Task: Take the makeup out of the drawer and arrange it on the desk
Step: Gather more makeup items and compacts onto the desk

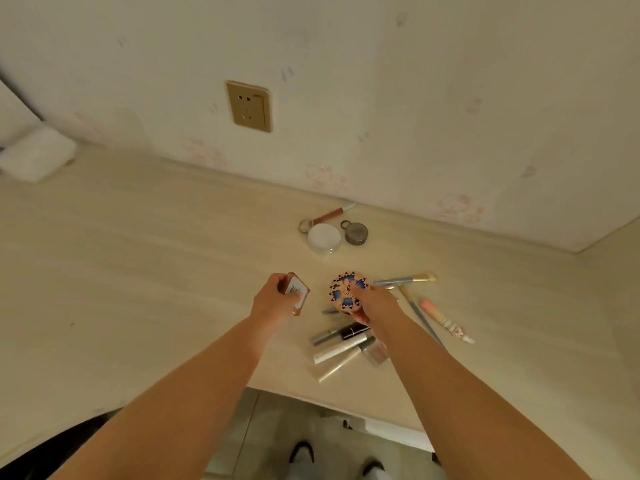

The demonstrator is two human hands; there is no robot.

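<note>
Both bare forearms reach over the pale wood-grain tabletop (138, 271). Left hand (273, 301): grip curled round a small brown rectangular bottle with a white label (297, 294), held just above the surface. Right hand (375, 303): grip pinching a round compact with a blue-and-pink petal pattern (346, 291) at its rim. Both look light, rigid and smooth, likely slippery; the bottle may be glass, so best held by its flat sides. Silvery tubes (341, 344) lie beneath the right wrist; a white round jar (323, 237) sits near the wall. Drawer not visible.
</note>
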